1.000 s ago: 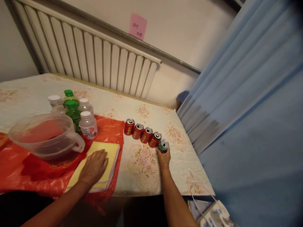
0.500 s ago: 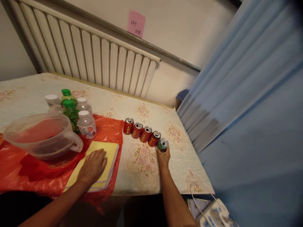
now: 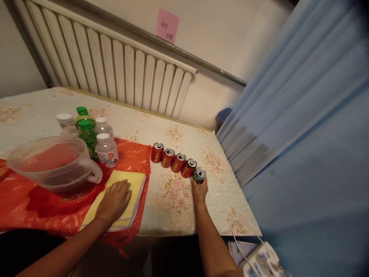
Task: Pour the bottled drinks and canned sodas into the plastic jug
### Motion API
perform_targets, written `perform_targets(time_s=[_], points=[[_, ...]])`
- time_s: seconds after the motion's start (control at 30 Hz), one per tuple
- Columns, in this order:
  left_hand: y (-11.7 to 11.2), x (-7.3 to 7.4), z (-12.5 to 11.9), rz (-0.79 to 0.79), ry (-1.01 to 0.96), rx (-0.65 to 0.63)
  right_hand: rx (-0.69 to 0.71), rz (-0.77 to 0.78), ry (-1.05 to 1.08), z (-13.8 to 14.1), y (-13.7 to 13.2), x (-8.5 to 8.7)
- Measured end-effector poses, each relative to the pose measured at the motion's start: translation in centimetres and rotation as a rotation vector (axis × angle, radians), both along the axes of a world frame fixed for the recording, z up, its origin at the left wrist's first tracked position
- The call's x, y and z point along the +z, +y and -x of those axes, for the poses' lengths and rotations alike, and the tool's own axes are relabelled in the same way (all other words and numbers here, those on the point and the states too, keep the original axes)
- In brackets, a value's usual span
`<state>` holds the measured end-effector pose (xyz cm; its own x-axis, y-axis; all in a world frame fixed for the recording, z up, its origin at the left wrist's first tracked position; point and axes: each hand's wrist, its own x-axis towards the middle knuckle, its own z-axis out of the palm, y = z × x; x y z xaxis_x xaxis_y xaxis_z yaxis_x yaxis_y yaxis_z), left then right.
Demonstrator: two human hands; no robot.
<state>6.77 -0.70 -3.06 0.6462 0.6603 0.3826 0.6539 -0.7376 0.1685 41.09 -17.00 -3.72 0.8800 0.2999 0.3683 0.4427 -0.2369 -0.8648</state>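
Observation:
My right hand (image 3: 200, 187) is closed around a green drink can (image 3: 199, 175) that stands upright with its top opened. This can is at the near right end of a slanting row of several red cans (image 3: 178, 162), all upright with opened tops. A darker red can (image 3: 189, 168) stands right beside the green one. My left hand (image 3: 114, 200) lies flat, fingers stretched out, on a stack of folded yellow cloths (image 3: 131, 182). Beneath the cloths spreads a red plastic bag (image 3: 134, 154).
A clear plastic basin with a handle (image 3: 52, 163) sits on the bag at left. Behind it stand white-capped jars (image 3: 107, 151) and green-capped bottles (image 3: 88, 136). A blue curtain (image 3: 288, 127) hangs at right; a radiator (image 3: 115, 69) lines the wall. A power strip (image 3: 261, 261) lies below the table edge.
The view has shifted very slightly. My right hand keeps its hold on the green can at the row's end, and my left hand stays on the cloths.

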Motion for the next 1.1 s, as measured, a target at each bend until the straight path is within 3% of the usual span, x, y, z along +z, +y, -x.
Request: perform_targets(time_s=[1.1], points=[[0.01,0.0,0.04,0.013,-0.029,-0.003,-0.034,0.023,-0.047,0.1,0.01,-0.22]])
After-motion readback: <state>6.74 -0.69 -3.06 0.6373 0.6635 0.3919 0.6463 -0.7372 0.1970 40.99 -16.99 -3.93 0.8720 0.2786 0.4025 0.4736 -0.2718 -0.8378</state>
